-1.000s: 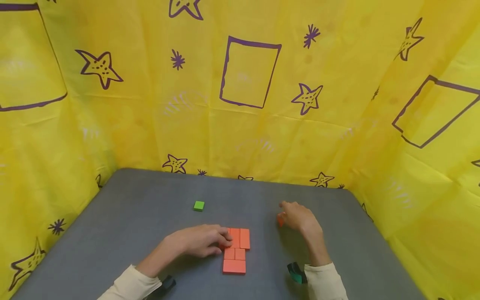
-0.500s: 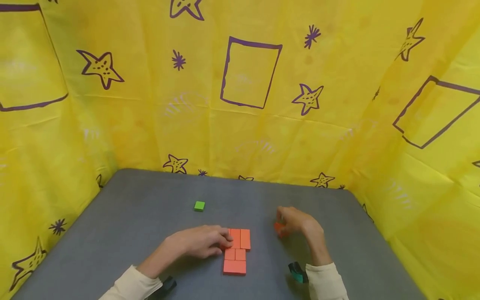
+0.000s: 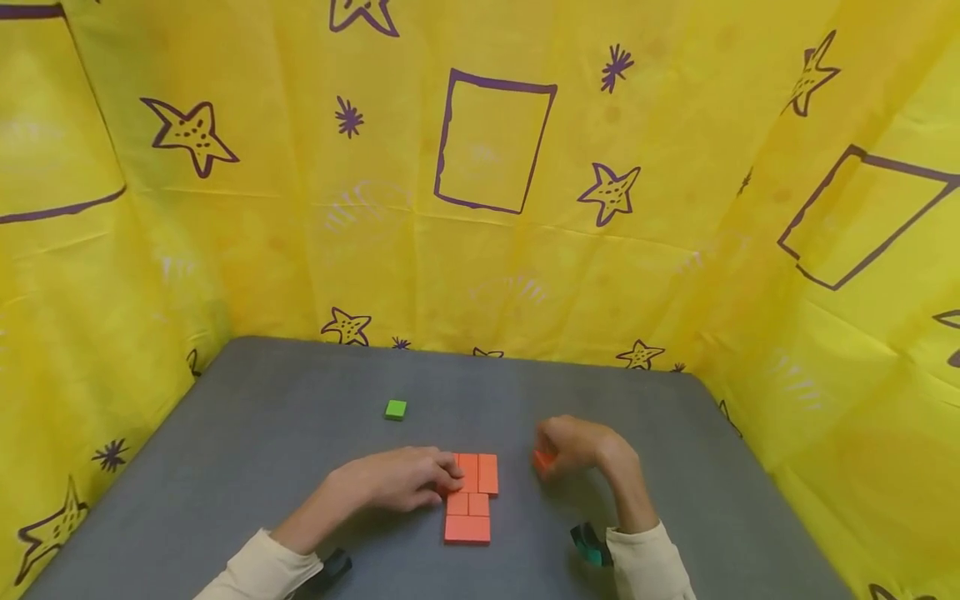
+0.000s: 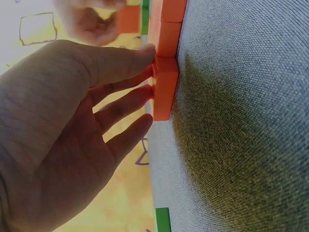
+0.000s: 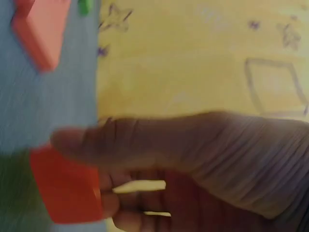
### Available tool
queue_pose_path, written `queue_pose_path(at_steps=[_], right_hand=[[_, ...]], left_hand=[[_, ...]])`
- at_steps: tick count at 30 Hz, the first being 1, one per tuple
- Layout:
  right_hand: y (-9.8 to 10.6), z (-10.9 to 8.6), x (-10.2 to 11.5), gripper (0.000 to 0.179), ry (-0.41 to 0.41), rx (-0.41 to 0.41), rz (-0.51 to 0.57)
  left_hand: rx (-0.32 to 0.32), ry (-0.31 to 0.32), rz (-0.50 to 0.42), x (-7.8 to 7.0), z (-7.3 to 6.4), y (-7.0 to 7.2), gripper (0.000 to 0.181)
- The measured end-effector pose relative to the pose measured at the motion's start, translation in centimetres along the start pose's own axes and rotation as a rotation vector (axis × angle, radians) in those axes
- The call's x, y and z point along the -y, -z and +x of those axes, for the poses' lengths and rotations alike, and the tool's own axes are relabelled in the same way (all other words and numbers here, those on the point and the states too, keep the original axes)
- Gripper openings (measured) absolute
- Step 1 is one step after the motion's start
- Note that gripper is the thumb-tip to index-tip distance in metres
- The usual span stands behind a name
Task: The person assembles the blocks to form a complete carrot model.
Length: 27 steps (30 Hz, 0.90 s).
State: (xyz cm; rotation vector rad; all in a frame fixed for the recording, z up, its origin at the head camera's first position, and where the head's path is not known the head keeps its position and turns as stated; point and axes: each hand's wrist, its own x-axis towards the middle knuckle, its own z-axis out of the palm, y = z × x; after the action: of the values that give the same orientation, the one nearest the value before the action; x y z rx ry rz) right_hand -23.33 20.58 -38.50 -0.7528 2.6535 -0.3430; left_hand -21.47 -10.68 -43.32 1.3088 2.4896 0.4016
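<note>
My right hand (image 3: 581,443) pinches a flat orange-red block (image 5: 67,188) between thumb and fingers, just right of the block arrangement. Most of that block is hidden by the hand in the head view. Several orange-red blocks (image 3: 467,529) lie flat together mid-table: upright rectangles at the far end, two small squares, then a wide rectangle nearest me. The left hand (image 3: 397,480) rests its fingertips on the left side of the far blocks, covering part of them. In the left wrist view, the thumb and spread fingers touch an end block (image 4: 165,89).
A small green block (image 3: 395,410) lies alone beyond the left hand. Grey fabric covers the table (image 3: 300,392). Yellow cloth (image 3: 480,267) with purple drawings closes off the back and both sides. Dark straps (image 3: 588,543) show near the wrists.
My right hand has moved left toward the arrangement and slightly nearer me, bringing the orange-red block along. The left hand has stayed on the blocks. The head view has shifted slightly.
</note>
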Motion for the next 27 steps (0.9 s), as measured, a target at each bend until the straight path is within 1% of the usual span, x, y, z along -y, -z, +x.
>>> queue_pose_path(at_steps=[4,8,10,12,14,16,19,20,22,26,27], right_hand=[[-0.1,0.1,3.4,0.025,0.102,0.107,0.022],[-0.9,0.6,6.9,0.028,0.208,0.235,0.023],[-1.4,0.8,8.2,0.030,0.258,0.288,0.014],[-2.0,1.1,9.2,0.032,0.304,0.321,-0.011],[-2.5,1.3,9.9,0.034,0.343,0.339,-0.044],[-3.0,1.6,10.4,0.035,0.383,0.336,-0.095],[-3.6,2.0,11.0,0.036,0.409,0.326,-0.151],[-3.8,2.1,11.0,0.038,0.411,0.319,-0.171],[-4.1,2.3,11.2,0.040,0.399,0.318,-0.190],[-4.4,2.6,11.4,0.041,0.379,0.344,-0.185],[-4.5,2.6,11.4,0.042,0.374,0.352,-0.180]], left_hand=[[-0.014,-0.031,0.012,0.1,-0.1,-0.2,0.036],[-0.038,-0.067,0.028,0.3,-0.1,-0.4,0.033],[-0.043,-0.070,0.030,0.4,0.0,-0.4,0.031],[-0.048,-0.077,0.030,0.4,0.1,-0.4,0.027],[-0.050,-0.083,0.023,0.4,0.2,-0.4,0.026],[-0.050,-0.085,0.015,0.5,0.2,-0.3,0.028],[-0.052,-0.093,0.004,0.6,0.1,-0.3,0.031],[-0.062,-0.108,0.009,0.6,0.1,-0.2,0.032],[-0.071,-0.113,0.017,0.6,0.1,-0.2,0.033],[-0.080,-0.117,0.024,0.5,0.0,-0.1,0.034],[-0.076,-0.108,0.020,0.5,0.0,0.0,0.033]])
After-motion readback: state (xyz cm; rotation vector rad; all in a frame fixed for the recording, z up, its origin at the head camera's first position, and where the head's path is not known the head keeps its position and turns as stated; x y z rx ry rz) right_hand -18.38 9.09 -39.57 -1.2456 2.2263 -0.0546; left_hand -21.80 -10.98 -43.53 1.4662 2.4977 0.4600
